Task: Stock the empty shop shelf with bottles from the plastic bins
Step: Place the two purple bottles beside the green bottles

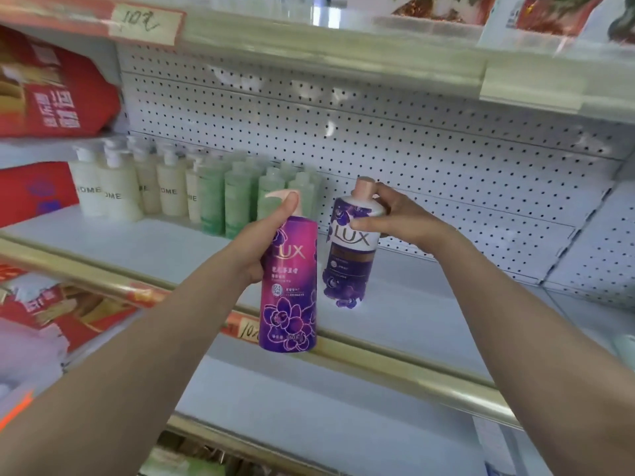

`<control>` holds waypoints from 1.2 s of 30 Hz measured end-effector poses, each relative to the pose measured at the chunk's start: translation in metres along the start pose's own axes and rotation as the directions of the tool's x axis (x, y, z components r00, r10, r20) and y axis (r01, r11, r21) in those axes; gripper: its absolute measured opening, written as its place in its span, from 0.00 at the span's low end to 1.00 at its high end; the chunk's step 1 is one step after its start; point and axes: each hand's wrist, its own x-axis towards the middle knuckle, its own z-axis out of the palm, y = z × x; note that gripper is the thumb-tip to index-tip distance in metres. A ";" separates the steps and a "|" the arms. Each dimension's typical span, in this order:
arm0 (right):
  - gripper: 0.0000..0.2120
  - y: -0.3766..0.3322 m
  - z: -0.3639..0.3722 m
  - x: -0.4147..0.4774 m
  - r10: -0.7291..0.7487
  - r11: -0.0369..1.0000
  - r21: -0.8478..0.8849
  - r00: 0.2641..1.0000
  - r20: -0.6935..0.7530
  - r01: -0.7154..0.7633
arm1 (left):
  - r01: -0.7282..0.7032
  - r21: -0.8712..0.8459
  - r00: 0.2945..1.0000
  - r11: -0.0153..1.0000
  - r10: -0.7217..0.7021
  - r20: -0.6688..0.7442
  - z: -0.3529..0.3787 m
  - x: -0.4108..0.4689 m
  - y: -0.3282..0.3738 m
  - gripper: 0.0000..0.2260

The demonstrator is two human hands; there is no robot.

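Two LUX bottles in hand, both in front of the middle shelf [144,245]. The left hand [259,243] wraps the upper body of the magenta-purple LUX pump bottle [288,297], fingers curled behind it and the thumb lying up along the pink pump neck. That bottle is held in the air before the shelf's gold front rail [412,376], near upright, and its glossy cylinder is printed with purple flowers. The right hand [398,219] grips the shoulder of the dark purple LUX bottle [348,262] from the right side, thumb across the white label band, a finger up by the round pink cap. This bottle leans slightly, its base low over the white shelf board; we cannot tell whether it touches. Both forearms reach forward, bare, wrists bent a little inward.

At the shelf's left we note a row of cream pump bottles [117,192], then frosted green bottles [237,201] just beside them, all standing against the white pegboard back panel [429,142]. Red printed packs [51,91] sit on the neighbouring shelf at far left. An orange price tag [247,330] sits on the rail behind the pump bottle, and a handwritten one [144,24] on the shelf edge above.
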 end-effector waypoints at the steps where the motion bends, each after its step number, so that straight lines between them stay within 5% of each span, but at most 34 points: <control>1: 0.36 0.000 -0.002 0.000 0.006 0.999 -0.033 1.000 0.024 -0.005 | 0.000 -0.004 1.000 1.000 0.000 -0.007 0.001 0.001 -0.001 0.41; 16: 0.32 0.012 0.000 0.044 -0.023 0.980 -0.199 0.983 -0.182 -0.014 | 0.119 -0.039 0.992 0.992 -0.117 0.044 -0.012 0.035 0.022 0.38; 29: 0.27 0.020 0.010 0.117 -0.036 0.941 -0.329 0.944 -0.329 -0.079 | 0.064 0.025 0.997 0.998 -0.065 0.042 -0.049 0.057 0.036 0.37; 36: 0.31 0.028 0.006 0.142 -0.009 0.946 -0.308 0.944 -0.329 -0.098 | 0.026 -0.004 1.000 1.000 -0.026 0.015 -0.054 0.062 0.036 0.37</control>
